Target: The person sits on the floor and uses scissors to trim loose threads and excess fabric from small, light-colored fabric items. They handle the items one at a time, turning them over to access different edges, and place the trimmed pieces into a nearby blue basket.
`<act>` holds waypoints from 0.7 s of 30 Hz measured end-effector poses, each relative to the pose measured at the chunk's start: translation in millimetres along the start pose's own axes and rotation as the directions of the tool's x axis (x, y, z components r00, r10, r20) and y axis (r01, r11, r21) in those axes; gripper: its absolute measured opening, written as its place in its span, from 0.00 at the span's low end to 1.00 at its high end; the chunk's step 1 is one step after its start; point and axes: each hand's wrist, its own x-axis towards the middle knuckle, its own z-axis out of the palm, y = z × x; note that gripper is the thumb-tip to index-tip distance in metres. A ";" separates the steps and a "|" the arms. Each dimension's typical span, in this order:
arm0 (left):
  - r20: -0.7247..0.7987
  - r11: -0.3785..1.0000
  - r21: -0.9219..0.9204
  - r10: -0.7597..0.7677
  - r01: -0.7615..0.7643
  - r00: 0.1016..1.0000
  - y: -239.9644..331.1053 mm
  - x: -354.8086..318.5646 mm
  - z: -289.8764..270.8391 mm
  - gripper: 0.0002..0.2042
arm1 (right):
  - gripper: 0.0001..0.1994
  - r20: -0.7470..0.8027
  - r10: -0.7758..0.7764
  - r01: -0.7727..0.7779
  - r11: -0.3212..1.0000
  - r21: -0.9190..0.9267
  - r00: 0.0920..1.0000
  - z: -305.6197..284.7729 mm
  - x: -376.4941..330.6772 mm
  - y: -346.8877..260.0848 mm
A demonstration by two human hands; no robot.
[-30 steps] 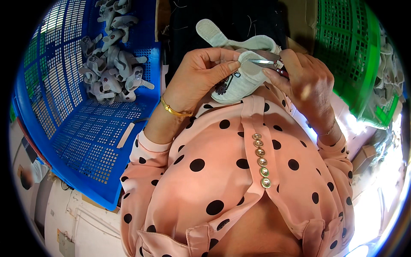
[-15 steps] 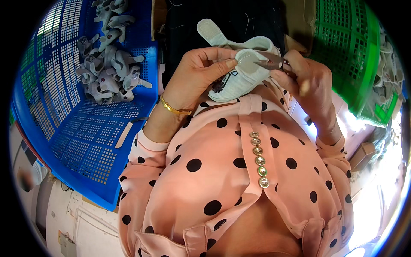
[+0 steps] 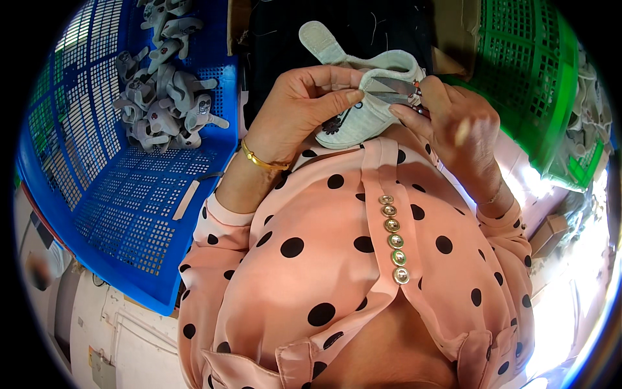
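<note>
The shoe [image 3: 366, 123] sits between the two hands, just right of the left-hand grip, its toe pointing down and left toward the wearer's body. Its body is pale grey-white fabric with a wide opening; a long round-ended strap sticks up beyond the left fingers, and a small dark motif lies near the toe, below the left thumb. The left hand [image 3: 311, 104] pinches the edge of the shoe's upper between thumb and fingers; the right hand [image 3: 457, 117] is wrapped around the handles of the scissors [image 3: 392, 85], whose blades lie spread against that upper.

Counted, there are two baskets, one shoe in hand, one pair of scissors and six shiny buttons [image 3: 395, 241] down the dotted pink shirt [image 3: 330, 233], nearer the wearer than the grip.

The blue basket [image 3: 155, 293] stands left of the grip, holding a heap of similar shoes [image 3: 162, 120] (too tangled to count). The green basket [image 3: 541, 129] is to the right, beyond the right hand. Black cloth [image 3: 278, 39] spreads past the shoe. The left thumb covers part of the upper, and the right fingers hide most of the handles.
</note>
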 end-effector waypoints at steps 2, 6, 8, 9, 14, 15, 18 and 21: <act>0.020 1.000 -0.021 0.018 -0.017 1.000 -2.9 1.6 -2.3 0.11 | 0.16 -0.022 -0.005 0.005 1.000 0.013 1.000 0.7 0.6 -0.1; 0.019 0.999 -0.035 0.008 -0.007 1.000 -3.4 0.2 -4.4 0.12 | 0.16 -0.047 -0.008 0.010 0.999 0.041 0.999 8.7 -1.4 1.8; 0.035 1.000 0.004 -0.019 0.019 0.999 -0.4 -0.5 -5.2 0.12 | 0.17 -0.061 0.001 0.002 0.999 0.044 0.998 12.7 -3.3 1.8; 0.042 0.999 0.023 -0.033 0.032 0.999 0.9 -0.5 -5.4 0.12 | 0.17 -0.068 0.006 -0.003 0.999 0.042 0.998 13.9 -3.8 1.4; 0.035 0.999 -0.012 -0.042 0.043 0.998 0.6 0.2 -5.4 0.12 | 0.17 -0.049 -0.021 0.019 0.999 -0.044 0.999 12.1 -4.1 3.0; 0.031 0.999 -0.015 -0.042 0.043 0.999 0.5 0.3 -5.3 0.12 | 0.17 -0.039 -0.018 0.016 0.998 -0.053 0.999 11.1 -4.1 3.1; 0.023 0.999 -0.019 -0.049 0.050 0.999 0.2 0.0 -5.1 0.12 | 0.19 -0.116 -0.049 0.042 0.997 -0.062 0.992 14.3 -0.6 3.4; 0.021 0.998 0.002 -0.056 0.056 0.998 0.3 -0.4 -6.2 0.12 | 0.19 -0.162 -0.067 0.057 0.996 -0.068 0.985 15.9 1.9 1.9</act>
